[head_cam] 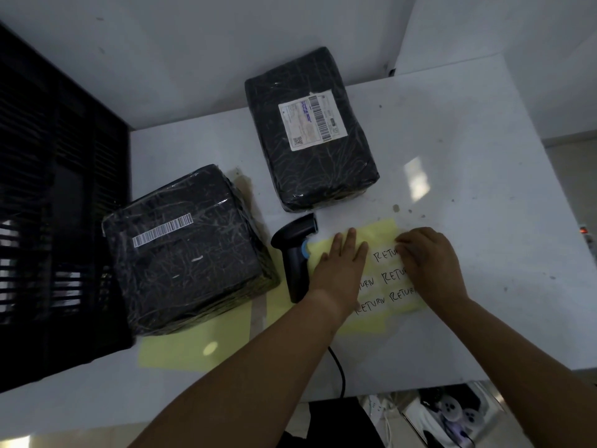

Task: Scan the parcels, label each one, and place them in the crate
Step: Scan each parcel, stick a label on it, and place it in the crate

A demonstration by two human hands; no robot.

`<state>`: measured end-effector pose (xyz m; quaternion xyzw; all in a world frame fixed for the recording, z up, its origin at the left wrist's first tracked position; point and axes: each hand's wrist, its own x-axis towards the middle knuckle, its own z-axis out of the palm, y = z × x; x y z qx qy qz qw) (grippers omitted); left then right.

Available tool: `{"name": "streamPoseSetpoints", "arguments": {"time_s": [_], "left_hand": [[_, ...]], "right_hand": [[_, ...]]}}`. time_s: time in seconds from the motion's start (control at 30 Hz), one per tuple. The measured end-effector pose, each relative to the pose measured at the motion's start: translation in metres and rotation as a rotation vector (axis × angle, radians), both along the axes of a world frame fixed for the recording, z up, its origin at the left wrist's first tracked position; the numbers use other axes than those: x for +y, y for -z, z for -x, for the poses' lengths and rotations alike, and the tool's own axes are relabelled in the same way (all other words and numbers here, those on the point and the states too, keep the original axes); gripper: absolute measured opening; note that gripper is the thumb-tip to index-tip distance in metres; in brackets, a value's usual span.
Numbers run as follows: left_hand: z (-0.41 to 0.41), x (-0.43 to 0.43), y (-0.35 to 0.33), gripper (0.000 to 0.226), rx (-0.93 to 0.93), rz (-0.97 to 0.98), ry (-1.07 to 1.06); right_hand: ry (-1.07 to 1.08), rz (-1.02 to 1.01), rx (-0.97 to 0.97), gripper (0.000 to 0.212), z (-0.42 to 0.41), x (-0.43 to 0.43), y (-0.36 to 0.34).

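Left hand (342, 263) lies flat, fingers straight, on yellow label sheet (384, 234) handwritten "RETURN". Right hand (426, 257) curls fingers at the sheet; grip indeterminate. Barcoded near parcel (187, 250) and far parcel (310, 130) rest on table (468, 189), outside crate (48, 189).

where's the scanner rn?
Head view, centre: the scanner lies on the table between the square parcel on its left and the yellow label sheet on its right, nearer the person than the long parcel.

a: any way through on the left?
b: tight — the near parcel (187, 253) sits just beside the crate (48, 205), the scanner (295, 260) close on its other side.
a: and right?
b: bare table (478, 176) past the far parcel (310, 130).
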<state>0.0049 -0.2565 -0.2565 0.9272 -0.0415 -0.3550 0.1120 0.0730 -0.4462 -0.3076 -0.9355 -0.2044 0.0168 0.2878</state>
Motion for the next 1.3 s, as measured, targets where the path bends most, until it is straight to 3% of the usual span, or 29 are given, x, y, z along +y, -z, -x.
{"name": "streamPoseSetpoints", "arguments": {"time_s": [0.13,0.2,0.3,0.53,0.73,1.07,1.3], "left_hand": [[0.003,0.002,0.000,0.123,-0.013,0.002,0.011],[0.002,0.004,-0.001,0.123,-0.038,0.001,0.011],[0.002,0.006,-0.002,0.127,-0.044,0.008,-0.005],[0.002,0.009,-0.001,0.128,-0.057,0.011,-0.001],[0.002,0.009,0.000,0.128,-0.057,0.009,-0.009],[0.002,0.008,-0.002,0.127,-0.057,-0.004,-0.001],[0.002,0.008,-0.001,0.129,-0.059,-0.016,0.008]], "right_hand": [[-0.084,0.093,-0.082,0.016,0.005,-0.003,-0.003],[-0.214,0.108,-0.111,0.025,0.006,0.001,-0.008],[-0.441,0.113,-0.120,0.023,0.004,0.013,-0.006],[-0.486,0.105,-0.149,0.021,-0.003,0.014,0.003],[-0.116,0.033,-0.096,0.026,0.002,-0.003,0.007],[0.022,-0.089,-0.054,0.008,0.009,0.000,0.009],[0.009,0.062,-0.116,0.005,0.003,0.006,0.013]]}}
